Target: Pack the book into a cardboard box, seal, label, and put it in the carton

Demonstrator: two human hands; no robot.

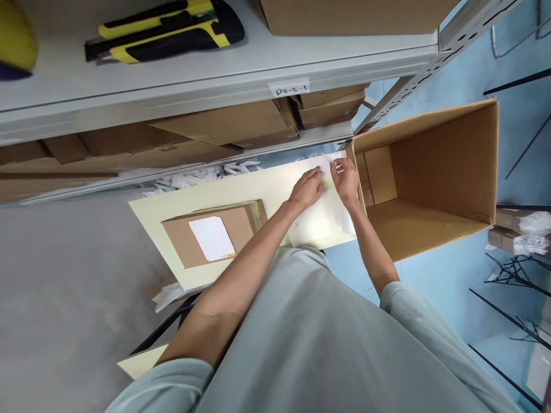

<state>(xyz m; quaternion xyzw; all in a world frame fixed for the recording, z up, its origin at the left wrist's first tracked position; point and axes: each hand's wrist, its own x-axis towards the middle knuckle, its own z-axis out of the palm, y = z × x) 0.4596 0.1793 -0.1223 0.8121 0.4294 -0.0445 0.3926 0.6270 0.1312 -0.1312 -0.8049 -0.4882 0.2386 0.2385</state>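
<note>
Both my hands reach down to the far end of a cream table (241, 192). My left hand (306, 189) lies with curled fingers on a white sheet of paper (321, 221) on the table. My right hand (345, 179) pinches the paper's far edge near the table corner, beside a big open cardboard box (434, 172). A small closed cardboard parcel (210, 232) with a white label lies on the table to the left of my left arm.
A grey metal shelf (172, 86) carries a yellow-black utility knife (167, 28) and cardboard boxes (241, 123) below. White paper scraps (202, 176) lie behind the table. Black wire racks (512, 275) and more boxes stand on the blue floor at right.
</note>
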